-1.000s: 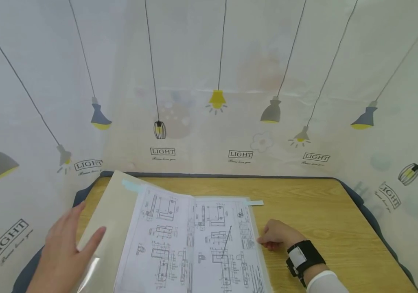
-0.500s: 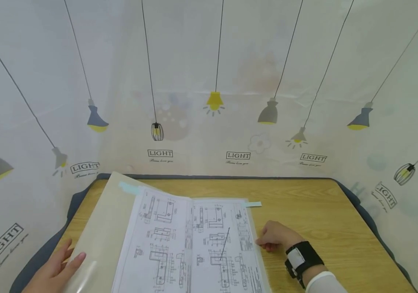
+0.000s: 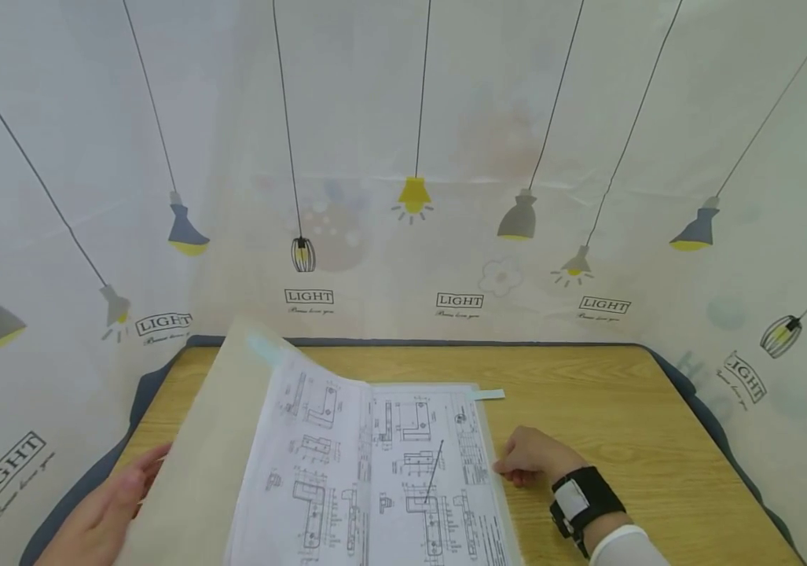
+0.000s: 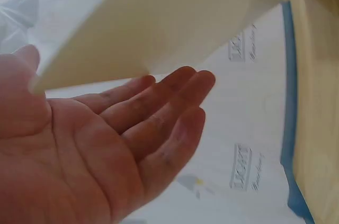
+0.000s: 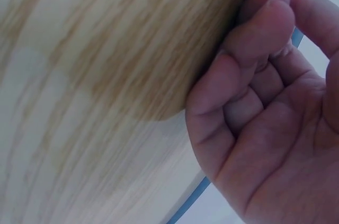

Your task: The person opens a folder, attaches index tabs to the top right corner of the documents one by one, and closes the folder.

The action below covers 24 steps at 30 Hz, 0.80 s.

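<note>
A folder of technical drawings lies spread on the table, in the head view. Its cream cover stands tilted up at the left, bending the drawing page beside it. My left hand is at the cover's left edge, its fingers partly hidden behind it. Seen from the left wrist, the palm faces up and the nearly straight fingers touch the cover's lower edge; the thumb is on the other side. My right hand rests on the table with curled fingers, fingertips touching the folder's right edge. Nothing shows inside them.
The wooden table extends right of the folder, with a dark blue edge at the back. A patterned curtain printed with lamps surrounds it. A pale blue tab sticks out of the folder's right side.
My left hand has come down to the cover's left edge, and its fingers have gone behind it. The cover has risen and tilted rightward. My right hand stays in place.
</note>
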Tool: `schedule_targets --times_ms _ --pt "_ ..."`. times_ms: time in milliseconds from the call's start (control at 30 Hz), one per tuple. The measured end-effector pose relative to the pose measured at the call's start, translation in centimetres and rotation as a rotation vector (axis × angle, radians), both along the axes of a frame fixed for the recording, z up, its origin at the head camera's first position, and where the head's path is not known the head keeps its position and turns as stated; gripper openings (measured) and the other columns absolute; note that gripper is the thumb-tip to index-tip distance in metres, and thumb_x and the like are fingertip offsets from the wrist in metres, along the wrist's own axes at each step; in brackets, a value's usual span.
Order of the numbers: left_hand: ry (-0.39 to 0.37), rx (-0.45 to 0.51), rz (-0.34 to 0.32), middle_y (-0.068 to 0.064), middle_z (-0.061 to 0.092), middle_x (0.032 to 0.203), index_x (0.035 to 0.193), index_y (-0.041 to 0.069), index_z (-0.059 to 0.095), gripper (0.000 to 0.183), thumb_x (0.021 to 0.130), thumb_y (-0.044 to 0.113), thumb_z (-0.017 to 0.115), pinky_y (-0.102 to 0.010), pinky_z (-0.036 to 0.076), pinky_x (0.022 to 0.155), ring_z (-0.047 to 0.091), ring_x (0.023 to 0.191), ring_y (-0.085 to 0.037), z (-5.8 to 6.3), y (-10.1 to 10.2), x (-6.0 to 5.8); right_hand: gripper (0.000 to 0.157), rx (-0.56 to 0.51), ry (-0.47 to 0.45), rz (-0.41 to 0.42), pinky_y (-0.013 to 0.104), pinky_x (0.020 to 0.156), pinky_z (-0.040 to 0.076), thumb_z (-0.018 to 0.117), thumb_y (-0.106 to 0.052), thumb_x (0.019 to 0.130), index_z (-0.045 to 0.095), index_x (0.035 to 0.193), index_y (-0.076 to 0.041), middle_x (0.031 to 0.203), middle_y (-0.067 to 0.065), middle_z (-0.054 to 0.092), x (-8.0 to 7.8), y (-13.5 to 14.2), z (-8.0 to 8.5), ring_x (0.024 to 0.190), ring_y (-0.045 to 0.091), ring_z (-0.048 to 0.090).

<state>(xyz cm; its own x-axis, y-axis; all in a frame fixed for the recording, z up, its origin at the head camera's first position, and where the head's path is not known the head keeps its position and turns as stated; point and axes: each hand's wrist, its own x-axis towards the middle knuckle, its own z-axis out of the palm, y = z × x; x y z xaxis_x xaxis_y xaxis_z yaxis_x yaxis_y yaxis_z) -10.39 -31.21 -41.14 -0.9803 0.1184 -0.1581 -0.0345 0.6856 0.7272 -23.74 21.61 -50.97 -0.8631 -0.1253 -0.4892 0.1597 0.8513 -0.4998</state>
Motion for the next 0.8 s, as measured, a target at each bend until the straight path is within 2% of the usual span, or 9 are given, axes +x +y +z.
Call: schedule_targets --times_ms 33,100,233,333,467,600,700,800 --pt "0.032 0.031 -0.024 -0.024 0.035 0.147 0.148 -0.001 0.021 0.057 0.105 0.034 0.010 -0.019 0.047 0.079 0.038 0.109 0.019 0.3 0.5 -0.1 0.025 -0.002 0.001 0.000 0.021 0.048 0.040 0.071 -0.019 0.082 0.065 0.061 -0.007 0.055 0.001 0.060 0.0 0.0 0.0 0.049 0.011 0.053" --pt "0.103 0.127 -0.094 -0.021 0.033 0.149 0.149 0.002 0.021 0.054 0.105 0.031 0.006 -0.019 0.047 0.081 0.036 0.112 0.021 1.0 1.8 -0.2 0.025 -0.005 0.005 0.001 0.021 0.048 0.041 0.071 -0.019 0.083 0.065 0.061 -0.007 0.055 0.001 0.060 0.0 0.0 0.0 0.049 0.011 0.053" --pt "0.272 0.288 -0.300 -0.012 0.030 0.153 0.151 0.011 0.019 0.053 0.105 0.031 0.002 -0.023 0.044 0.092 0.038 0.127 0.006 2.2 5.4 -0.3 0.025 -0.002 0.005 0.004 0.021 0.048 0.042 0.071 -0.019 0.083 0.066 0.062 -0.007 0.055 0.001 0.060 -0.1 0.0 0.0 0.049 0.011 0.053" --pt "0.365 0.335 -0.418 -0.008 0.028 0.154 0.152 0.015 0.017 0.052 0.104 0.032 0.003 -0.027 0.042 0.098 0.037 0.133 -0.002 2.3 8.6 -0.6 0.025 0.004 0.002 0.004 0.021 0.048 0.041 0.071 -0.020 0.083 0.066 0.062 -0.008 0.055 0.001 0.060 -0.1 0.1 -0.1 0.049 0.011 0.053" --pt "0.460 0.281 -0.458 -0.007 0.029 0.154 0.151 0.015 0.023 0.047 0.106 0.026 0.014 -0.033 0.041 0.101 0.039 0.133 -0.010 1.4 12.4 -1.1 0.025 -0.001 0.003 -0.002 0.021 0.048 0.040 0.072 -0.020 0.082 0.065 0.062 -0.007 0.055 0.001 0.060 -0.1 0.1 -0.1 0.049 0.011 0.053" --pt "0.582 0.141 -0.485 -0.006 0.032 0.153 0.148 0.015 0.032 0.048 0.102 0.022 0.042 -0.040 0.040 0.104 0.037 0.137 -0.020 -0.6 15.2 -1.6 0.025 -0.015 0.016 0.001 0.021 0.047 0.040 0.072 -0.019 0.081 0.065 0.061 -0.007 0.055 0.002 0.060 0.0 0.0 -0.2 0.049 0.011 0.053" --pt "0.584 0.053 -0.468 -0.001 0.035 0.151 0.145 0.023 0.037 0.053 0.095 0.026 0.056 -0.046 0.042 0.101 0.039 0.136 -0.022 -2.2 16.5 -2.2 0.025 -0.014 0.019 0.003 0.022 0.048 0.040 0.072 -0.019 0.082 0.065 0.062 -0.007 0.055 0.002 0.061 -0.1 0.1 -0.2 0.049 0.011 0.053" --pt "0.543 0.009 -0.432 0.003 0.038 0.150 0.142 0.028 0.042 0.052 0.093 0.033 0.059 -0.050 0.044 0.097 0.043 0.133 -0.023 -3.9 17.4 -2.7 0.024 -0.011 0.019 0.006 0.022 0.048 0.041 0.072 -0.020 0.082 0.065 0.062 -0.008 0.056 0.001 0.060 -0.1 0.3 -0.4 0.050 0.011 0.053"
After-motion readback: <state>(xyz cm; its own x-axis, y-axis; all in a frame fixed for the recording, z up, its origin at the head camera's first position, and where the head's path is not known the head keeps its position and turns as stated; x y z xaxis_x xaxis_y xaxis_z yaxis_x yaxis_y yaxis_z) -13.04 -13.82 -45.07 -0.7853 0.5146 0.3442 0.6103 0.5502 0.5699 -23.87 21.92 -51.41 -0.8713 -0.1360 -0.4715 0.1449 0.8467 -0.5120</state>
